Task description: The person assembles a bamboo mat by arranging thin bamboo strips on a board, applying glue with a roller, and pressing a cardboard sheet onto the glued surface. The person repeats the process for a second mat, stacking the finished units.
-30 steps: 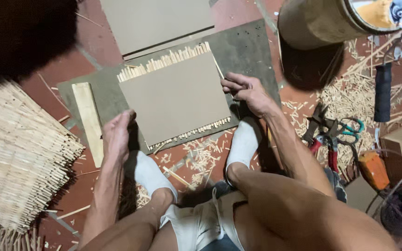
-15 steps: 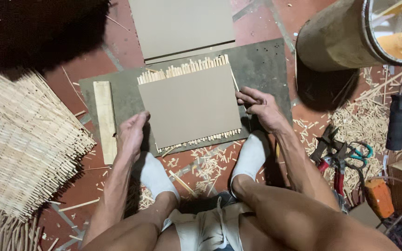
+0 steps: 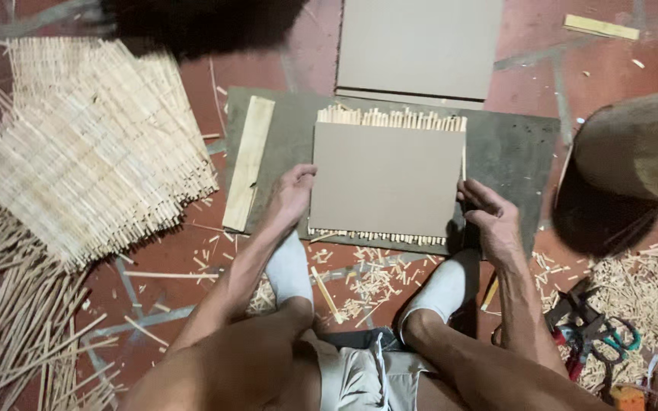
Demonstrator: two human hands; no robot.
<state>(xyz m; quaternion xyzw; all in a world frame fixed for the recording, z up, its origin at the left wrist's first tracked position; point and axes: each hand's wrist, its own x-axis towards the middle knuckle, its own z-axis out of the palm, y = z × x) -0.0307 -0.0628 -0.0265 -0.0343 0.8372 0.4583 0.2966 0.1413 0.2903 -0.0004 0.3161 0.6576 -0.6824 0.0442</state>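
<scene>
Cardboard sheet (image 3: 386, 179), flat and rectangular, lying on a row of thin wooden sticks (image 3: 390, 118) whose ends poke out beyond its far and near edges, all of it resting on a dark grey board (image 3: 508, 148) set on the red tiled floor (image 3: 557, 46). Left hand (image 3: 292, 194) pressed against the sheet's left edge, fingers curled onto the corner area, thumb lying along the edge; gripping or only steadying, cannot tell. Right hand (image 3: 490, 217) at the sheet's right edge near the lower corner, fingers bent and pinching at the edge, touching sheet and stick ends alike. White-socked feet (image 3: 291, 266) planted just below the grey board, one under each hand, bare knees at the bottom of the view. Pale wooden slat (image 3: 249, 161) lying lengthwise on the board's left end, apart from the sheet. Second, larger cardboard sheet (image 3: 419, 47) just beyond the board's far edge. Woven stick mats (image 3: 89, 152) stacked on the floor to the left, loose long sticks (image 3: 17, 335) fanned out below them. Short stick offcuts (image 3: 363, 278) scattered between the feet. Large brown drum (image 3: 637, 148) on its side at right, more offcuts heaped below it, pliers with coloured handles (image 3: 595, 335) lying beside that heap.
</scene>
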